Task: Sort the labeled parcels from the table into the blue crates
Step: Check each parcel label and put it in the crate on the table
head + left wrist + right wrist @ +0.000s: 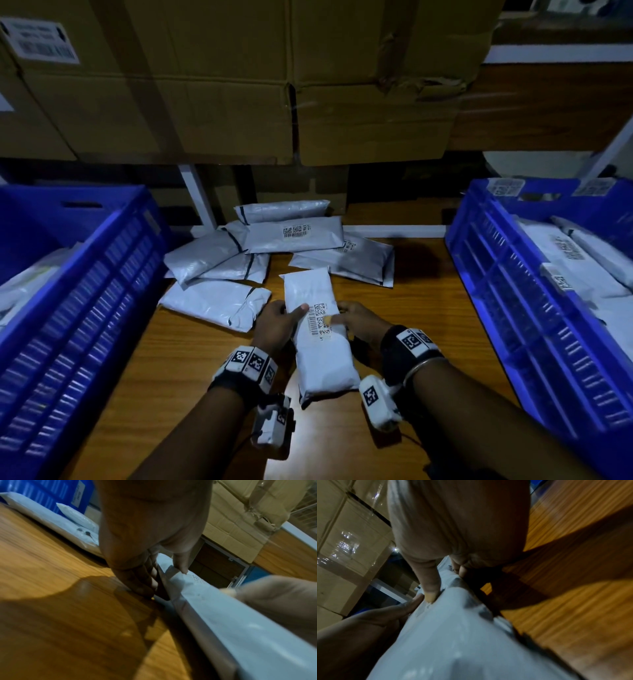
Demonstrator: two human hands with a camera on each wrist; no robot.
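Note:
A long white parcel (318, 339) with a barcode label (320, 318) is held lengthwise over the wooden table (178, 370) between both hands. My left hand (277, 323) grips its left edge, thumb on top beside the label. My right hand (356, 322) grips its right edge, thumb on the label. In the left wrist view the left hand (154, 563) has fingers under the parcel (223, 608) and thumb on top. The right wrist view has the right hand (447, 577) pinching the parcel (453, 635). Several more grey and white parcels (260, 253) lie heaped behind. Blue crates stand at the left (85, 294) and right (520, 281).
Both crates hold parcels; the right one's show labels (567, 248). Large cardboard boxes (239, 85) stack on a shelf behind the table, with a white shelf frame (198, 202) below. Bare wood lies in front of the heap near my forearms.

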